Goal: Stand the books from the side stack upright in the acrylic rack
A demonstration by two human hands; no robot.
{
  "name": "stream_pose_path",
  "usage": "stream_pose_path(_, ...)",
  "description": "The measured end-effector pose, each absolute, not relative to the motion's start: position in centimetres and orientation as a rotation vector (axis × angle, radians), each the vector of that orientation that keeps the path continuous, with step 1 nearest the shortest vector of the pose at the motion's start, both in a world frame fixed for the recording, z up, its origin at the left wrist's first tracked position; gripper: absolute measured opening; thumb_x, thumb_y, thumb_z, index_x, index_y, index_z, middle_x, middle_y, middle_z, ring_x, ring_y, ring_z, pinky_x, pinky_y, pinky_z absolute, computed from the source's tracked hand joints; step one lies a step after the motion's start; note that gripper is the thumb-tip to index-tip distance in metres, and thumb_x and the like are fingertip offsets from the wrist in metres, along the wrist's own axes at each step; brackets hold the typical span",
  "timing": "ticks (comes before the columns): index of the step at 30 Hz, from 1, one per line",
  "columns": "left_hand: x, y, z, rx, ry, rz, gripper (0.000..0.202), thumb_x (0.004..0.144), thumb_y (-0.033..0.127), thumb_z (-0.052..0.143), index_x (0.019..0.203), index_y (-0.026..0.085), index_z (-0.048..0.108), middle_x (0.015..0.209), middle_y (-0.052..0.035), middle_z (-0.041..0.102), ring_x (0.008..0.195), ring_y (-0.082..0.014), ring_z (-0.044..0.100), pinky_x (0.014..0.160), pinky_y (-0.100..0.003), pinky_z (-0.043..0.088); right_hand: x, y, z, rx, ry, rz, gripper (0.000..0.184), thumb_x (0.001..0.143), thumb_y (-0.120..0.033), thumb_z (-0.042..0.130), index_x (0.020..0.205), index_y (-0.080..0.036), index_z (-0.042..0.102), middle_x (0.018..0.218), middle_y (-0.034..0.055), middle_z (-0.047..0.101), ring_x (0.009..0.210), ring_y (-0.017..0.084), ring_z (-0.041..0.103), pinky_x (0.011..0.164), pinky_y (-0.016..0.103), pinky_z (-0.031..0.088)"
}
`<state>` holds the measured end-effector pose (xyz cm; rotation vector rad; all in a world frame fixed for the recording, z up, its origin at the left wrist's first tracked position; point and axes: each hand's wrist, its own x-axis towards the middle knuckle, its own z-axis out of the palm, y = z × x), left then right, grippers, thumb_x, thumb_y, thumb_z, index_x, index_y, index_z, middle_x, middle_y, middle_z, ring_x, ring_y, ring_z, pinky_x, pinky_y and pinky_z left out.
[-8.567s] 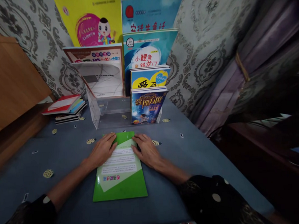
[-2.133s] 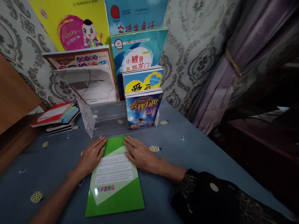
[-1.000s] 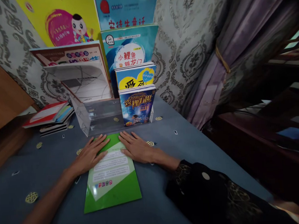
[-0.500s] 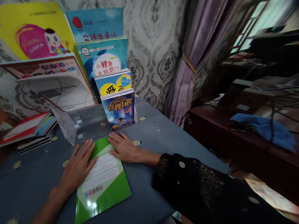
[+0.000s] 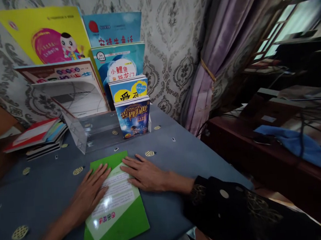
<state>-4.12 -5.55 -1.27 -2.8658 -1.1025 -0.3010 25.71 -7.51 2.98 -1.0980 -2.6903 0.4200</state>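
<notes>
A green and white book (image 5: 128,219) lies flat on the blue-grey tabletop, its printed text upside down to me. My left hand (image 5: 92,191) rests open on the book's left side, fingers stretched toward the far edge. On its upper right edge lies my right hand (image 5: 144,173), also open with fingers spread. Beyond the book stands a clear stepped book rack (image 5: 81,134). Its right side holds a dark blue book (image 5: 134,119) in front, with several taller ones behind. A large yellow book (image 5: 54,32) stands at the rack's back left.
A pile of books (image 5: 39,136) lies left of the rack. Patterned wallpaper (image 5: 173,21) and a tied purple curtain (image 5: 213,51) are behind the table (image 5: 184,151). To the right, a dark red cabinet (image 5: 232,137) carries a blue cloth (image 5: 292,142) and cables.
Both hands have slid nearer to me along the green book, leaving more of its far edge uncovered. The view has shifted slightly, so the rack appears farther right.
</notes>
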Motion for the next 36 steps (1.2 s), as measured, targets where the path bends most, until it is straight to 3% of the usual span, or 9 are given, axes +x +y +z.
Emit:
stream_pose_path(4,-3.7,-6.5,-1.2,-2.864,-1.169,-0.306,0.057,0.105,0.041,0.033,0.158,0.033,0.014,0.161,-0.003,0.032,0.148,-0.0258,0.031,0.119,-0.051,0.028,26.1,-8.7,3.0,-1.018,-2.717,0.453,0.049,0.103,-0.03,0.042,0.149,-0.015,0.041,0.158,0.0163,0.037,0.149,0.026,0.026,0.121,0.054,0.017)
stream_pose_path(6,-3.6,-6.8,-1.0,-2.873,-1.195,-0.304,0.056,0.106,0.042,0.033,0.158,0.033,0.015,0.161,-0.0029,0.031,0.148,-0.0259,0.03,0.12,-0.051,0.027,26.5,-9.4,2.7,-0.956,-2.728,0.464,0.051,0.103,-0.036,0.044,0.149,-0.016,0.041,0.158,0.0176,0.037,0.15,0.027,0.024,0.121,0.055,0.016)
stream_pose_path(10,-3.4,-7.1,-0.7,-2.892,-1.22,-0.31,0.055,0.106,0.043,0.032,0.158,0.032,0.018,0.161,-0.003,0.032,0.149,-0.0245,0.029,0.12,-0.05,0.026,27.8,-11.4,2.5,-0.812,-2.758,0.535,0.072,0.096,-0.056,0.052,0.153,-0.016,0.034,0.161,0.0208,0.028,0.152,0.03,0.015,0.121,0.057,0.011)
stream_pose_path(14,-3.2,-7.3,-0.4,-2.893,-1.242,-0.294,0.055,0.106,0.043,0.032,0.158,0.032,0.017,0.16,-0.0028,0.032,0.149,-0.023,0.028,0.121,-0.049,0.023,28.9,-13.4,2.8,-0.694,-2.77,0.609,0.093,0.086,-0.064,0.063,0.156,-0.016,0.026,0.163,0.0213,0.021,0.153,0.032,0.01,0.122,0.057,0.005)
stream_pose_path(17,-3.0,-7.3,-0.5,-2.879,-1.25,-0.284,0.055,0.106,0.043,0.032,0.158,0.031,0.017,0.161,-0.0022,0.032,0.149,-0.0224,0.028,0.122,-0.048,0.023,28.8,-14.2,3.0,-0.678,-2.785,0.687,0.097,0.082,-0.065,0.066,0.156,-0.017,0.028,0.162,0.0218,0.023,0.152,0.035,0.014,0.121,0.06,0.007)
stream_pose_path(22,-3.0,-7.3,-0.5,-2.867,-1.262,-0.28,0.054,0.106,0.043,0.032,0.157,0.031,0.019,0.161,-0.002,0.031,0.15,-0.0219,0.026,0.121,-0.048,0.025,27.7,-14.0,3.2,-0.739,-2.775,0.728,0.077,0.091,-0.055,0.061,0.153,-0.017,0.037,0.158,0.0208,0.033,0.15,0.033,0.023,0.121,0.058,0.017)
stream_pose_path(31,-2.5,-9.6,-0.1,-2.918,-1.269,-0.26,0.054,0.106,0.043,0.031,0.157,0.03,0.02,0.161,-0.002,0.03,0.15,-0.0218,0.026,0.122,-0.047,0.024,28.0,-16.4,3.6,-0.711,-2.872,0.626,0.077,0.089,-0.051,0.064,0.153,-0.017,0.036,0.157,0.0208,0.035,0.148,0.035,0.027,0.12,0.06,0.021)
stream_pose_path(33,-2.2,-10.7,0.0,-2.938,-1.277,-0.26,0.054,0.106,0.043,0.033,0.157,0.03,0.02,0.161,-0.0017,0.029,0.15,-0.0222,0.026,0.122,-0.047,0.024,28.3,-17.5,2.9,-0.69,-2.836,0.585,0.076,0.088,-0.044,0.068,0.152,-0.016,0.037,0.155,0.0214,0.039,0.146,0.037,0.032,0.118,0.062,0.025)
stream_pose_path(36,-1.8,-12.0,0.1,-2.977,-1.288,-0.279,0.055,0.105,0.044,0.035,0.156,0.03,0.021,0.161,-0.0015,0.031,0.15,-0.0225,0.026,0.122,-0.048,0.022,28.4,-18.7,1.6,-0.683,-2.753,0.476,0.059,0.092,-0.023,0.062,0.148,-0.02,0.044,0.147,0.0176,0.051,0.141,0.035,0.042,0.114,0.06,0.036)
